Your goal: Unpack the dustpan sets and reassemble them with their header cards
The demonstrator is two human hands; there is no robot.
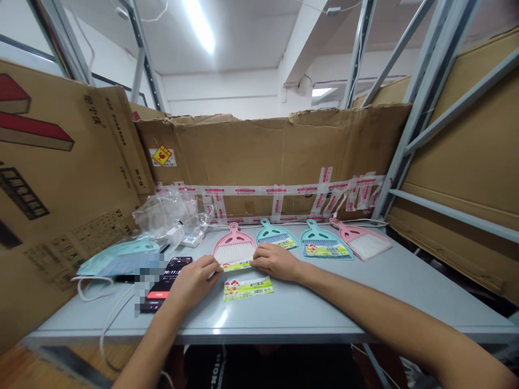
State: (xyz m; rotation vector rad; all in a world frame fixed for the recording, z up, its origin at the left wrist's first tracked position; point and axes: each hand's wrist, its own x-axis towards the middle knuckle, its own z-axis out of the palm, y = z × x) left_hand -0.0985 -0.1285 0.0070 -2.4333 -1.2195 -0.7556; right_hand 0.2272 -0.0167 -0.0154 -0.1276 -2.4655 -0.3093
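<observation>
My left hand [195, 282] pinches the left end of a green-and-yellow printed label [236, 266]. At its other end, the closed fingers of my right hand [275, 261] grip the same label. The label lies across the lower edge of a pink dustpan [234, 235] with a white-bristled brush in it. Just in front, a second printed label [248, 289] rests flat on the table. Beyond my right hand are two teal dustpans, a nearer-centre one [272, 229] and another [322, 236], each with a label across its brush. Farther right sits another pink dustpan [360, 239].
A phone [172, 278] lies beside my left forearm on the grey table [308, 308]. Clear plastic wrapping [172, 208] and a teal item in a bag [117, 258] are at the left. A white cable [108, 319] hangs over the front edge. Cardboard [251, 154] walls the back.
</observation>
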